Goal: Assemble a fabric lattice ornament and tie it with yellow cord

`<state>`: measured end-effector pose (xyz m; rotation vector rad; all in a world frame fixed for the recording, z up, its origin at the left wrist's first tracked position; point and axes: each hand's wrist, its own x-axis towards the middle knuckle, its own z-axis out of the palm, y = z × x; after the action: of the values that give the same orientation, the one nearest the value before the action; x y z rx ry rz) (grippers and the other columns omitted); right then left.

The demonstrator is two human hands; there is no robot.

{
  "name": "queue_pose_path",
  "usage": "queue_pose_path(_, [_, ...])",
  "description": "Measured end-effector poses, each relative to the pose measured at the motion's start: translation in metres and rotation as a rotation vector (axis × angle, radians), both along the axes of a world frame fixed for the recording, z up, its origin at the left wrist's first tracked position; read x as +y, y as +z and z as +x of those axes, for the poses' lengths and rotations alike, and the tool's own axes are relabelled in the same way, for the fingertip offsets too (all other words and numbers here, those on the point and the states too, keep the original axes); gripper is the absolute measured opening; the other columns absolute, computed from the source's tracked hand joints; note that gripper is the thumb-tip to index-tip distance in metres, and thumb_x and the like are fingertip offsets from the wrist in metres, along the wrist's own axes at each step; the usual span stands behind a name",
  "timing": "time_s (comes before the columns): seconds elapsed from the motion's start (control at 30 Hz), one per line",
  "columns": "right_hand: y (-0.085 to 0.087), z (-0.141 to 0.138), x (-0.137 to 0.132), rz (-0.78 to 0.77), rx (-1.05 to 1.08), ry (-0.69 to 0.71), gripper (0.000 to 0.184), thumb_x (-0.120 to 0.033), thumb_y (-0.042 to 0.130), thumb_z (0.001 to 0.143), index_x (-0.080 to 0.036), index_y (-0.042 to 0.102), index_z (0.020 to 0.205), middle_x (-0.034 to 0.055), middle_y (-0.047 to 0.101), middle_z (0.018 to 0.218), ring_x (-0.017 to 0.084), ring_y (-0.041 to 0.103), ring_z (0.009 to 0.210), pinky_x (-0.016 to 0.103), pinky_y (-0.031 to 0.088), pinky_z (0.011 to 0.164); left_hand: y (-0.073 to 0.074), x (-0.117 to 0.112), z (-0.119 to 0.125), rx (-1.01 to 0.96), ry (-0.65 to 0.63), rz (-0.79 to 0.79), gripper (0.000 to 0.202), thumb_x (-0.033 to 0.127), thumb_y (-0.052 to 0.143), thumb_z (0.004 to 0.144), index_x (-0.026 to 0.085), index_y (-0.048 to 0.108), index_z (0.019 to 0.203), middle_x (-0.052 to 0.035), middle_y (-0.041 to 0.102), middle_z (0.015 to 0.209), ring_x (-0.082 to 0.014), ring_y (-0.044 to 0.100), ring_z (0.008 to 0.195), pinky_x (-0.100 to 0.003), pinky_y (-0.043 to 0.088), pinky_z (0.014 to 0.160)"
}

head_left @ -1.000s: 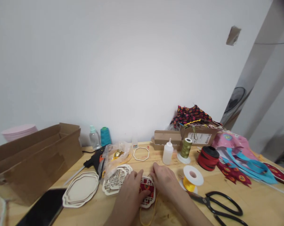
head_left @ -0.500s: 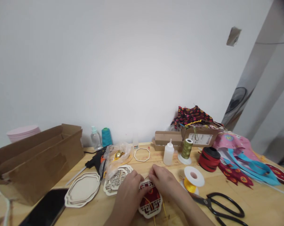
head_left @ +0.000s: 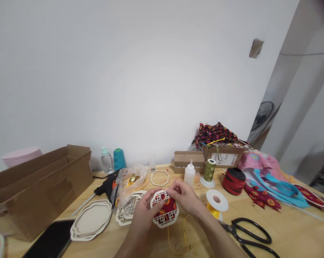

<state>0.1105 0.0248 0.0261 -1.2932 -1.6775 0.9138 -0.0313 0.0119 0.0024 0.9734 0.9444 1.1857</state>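
Note:
Between my two hands is a small wooden lattice ornament with scalloped edges, backed by dark red patterned fabric. My left hand grips its left side, thumb across the front. My right hand pinches its upper right edge. A yellow cord hangs from the ornament down to the table. Left of my left hand lie loose wooden lattice pieces. Right of my right forearm stand a white spool of yellow cord and black-handled scissors.
At the left are a long cardboard box, a phone, stacked wooden plates and a glue gun. Behind my hands stand a squeeze bottle and green thread spool. Red ribbon roll and fabric lie right.
My hands have raised the ornament, and its front now tilts more toward me. More of the yellow cord shows beneath it. The whole view has shifted slightly.

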Motion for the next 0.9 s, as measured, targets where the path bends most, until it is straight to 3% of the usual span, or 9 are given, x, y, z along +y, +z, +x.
queue_pose_path(0.13, [0.004,0.011,0.002,0.100,-0.104,-0.125,0.011,-0.021,0.046,0.078,-0.016,0.053,0.069,0.0030,0.061,0.071,0.014,0.056,0.067,0.024,0.042,0.061,0.002,0.001,-0.005,-0.032,0.022,-0.060,0.049,0.024,0.073,0.053,0.015,0.051,0.096,-0.0025,0.069,0.077,-0.0195,0.064,0.073,-0.031,0.050,0.065])
queue_pose_path(0.23, [0.002,0.021,0.003,0.135,-0.255,-0.189,0.012,-0.016,0.048,0.074,-0.016,0.057,0.065,0.0037,0.061,0.066,0.016,0.054,0.064,0.026,0.038,0.060,0.008,-0.003,-0.007,-0.066,0.050,-0.119,0.047,0.019,0.071,0.056,0.016,0.050,0.098,-0.0007,0.069,0.077,-0.0175,0.065,0.069,-0.029,0.050,0.062])
queue_pose_path(0.4, [-0.010,0.024,0.000,0.086,-0.456,-0.157,0.019,-0.002,0.048,0.061,-0.015,0.059,0.052,0.0029,0.058,0.053,0.014,0.050,0.052,0.023,0.032,0.050,0.018,-0.008,-0.008,-0.111,0.013,-0.202,0.032,0.017,0.063,0.065,0.016,0.053,0.096,-0.0002,0.069,0.064,-0.0155,0.064,0.055,-0.026,0.049,0.051])
queue_pose_path(0.57, [-0.012,0.027,-0.006,0.106,-0.519,-0.142,0.022,-0.003,0.051,0.061,-0.016,0.066,0.071,0.0056,0.064,0.072,0.015,0.054,0.068,0.022,0.034,0.059,0.021,-0.007,-0.010,-0.254,0.068,-0.291,0.017,0.012,0.062,0.066,0.015,0.057,0.082,-0.0013,0.068,0.059,-0.0148,0.062,0.048,-0.025,0.050,0.046])
queue_pose_path(0.63, [-0.007,0.028,-0.005,0.132,-0.516,-0.118,0.019,-0.006,0.051,0.065,-0.016,0.066,0.073,0.0041,0.064,0.073,0.014,0.053,0.068,0.021,0.034,0.059,0.020,-0.005,-0.010,-0.327,0.105,-0.330,0.011,0.009,0.058,0.068,0.013,0.059,0.079,-0.0033,0.069,0.059,-0.0149,0.063,0.047,-0.026,0.051,0.046])
queue_pose_path(0.7, [0.001,0.028,-0.005,0.159,-0.509,-0.090,0.018,-0.011,0.049,0.072,-0.016,0.063,0.063,0.0015,0.062,0.063,0.011,0.050,0.060,0.020,0.032,0.055,0.019,-0.002,-0.010,-0.411,0.106,-0.347,0.012,0.007,0.053,0.072,0.011,0.060,0.081,-0.0060,0.070,0.061,-0.0156,0.064,0.051,-0.027,0.053,0.049])
queue_pose_path(0.8, [0.017,0.025,-0.013,0.208,-0.497,-0.075,0.032,-0.020,0.043,0.081,-0.015,0.057,0.053,-0.0008,0.057,0.055,0.009,0.045,0.053,0.020,0.030,0.051,0.016,0.002,-0.012,-0.501,0.086,-0.371,0.021,0.007,0.046,0.077,0.009,0.059,0.093,-0.0083,0.071,0.065,-0.0189,0.066,0.059,-0.032,0.055,0.056])
queue_pose_path(0.9, [0.034,0.033,-0.038,0.272,-0.462,-0.090,0.033,-0.027,0.040,0.085,-0.017,0.058,0.060,-0.0013,0.058,0.062,0.010,0.050,0.061,0.019,0.033,0.057,0.013,0.004,-0.015,-0.545,0.080,-0.371,0.031,0.009,0.043,0.080,0.009,0.053,0.109,-0.0104,0.071,0.071,-0.0234,0.067,0.069,-0.039,0.056,0.060])
